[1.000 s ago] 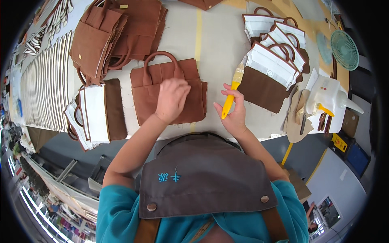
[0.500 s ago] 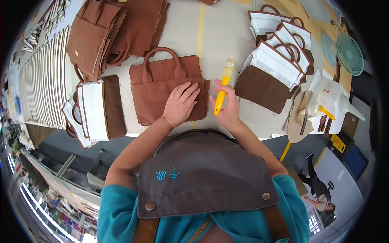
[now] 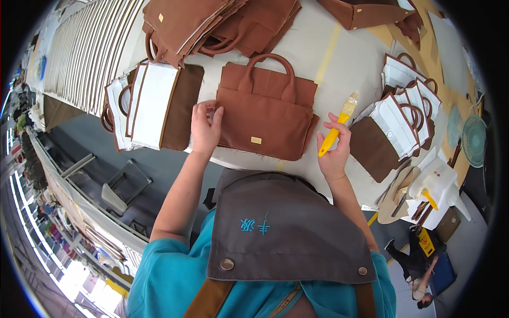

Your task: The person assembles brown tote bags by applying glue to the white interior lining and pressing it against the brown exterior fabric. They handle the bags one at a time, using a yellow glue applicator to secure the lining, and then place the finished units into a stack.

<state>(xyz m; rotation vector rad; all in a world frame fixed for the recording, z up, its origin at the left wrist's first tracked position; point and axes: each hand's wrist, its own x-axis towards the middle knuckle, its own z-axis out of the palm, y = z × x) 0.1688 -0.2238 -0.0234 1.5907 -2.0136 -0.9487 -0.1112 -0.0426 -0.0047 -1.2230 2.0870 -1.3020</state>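
The brown bag piece (image 3: 265,119) lies flat on the table (image 3: 352,63), near the middle, its handle (image 3: 290,89) toward the far side and a small gold plate (image 3: 255,140) by its near edge. The left hand (image 3: 205,128) is at the bag piece's left edge, fingers part-bent; whether they pinch it cannot be told. The right hand (image 3: 335,153), right of the bag piece, grasps a yellow-handled brush (image 3: 332,138), bristles pointing far. White-and-brown panels (image 3: 152,106) lie left; similar handled pieces (image 3: 377,143) overlap at right.
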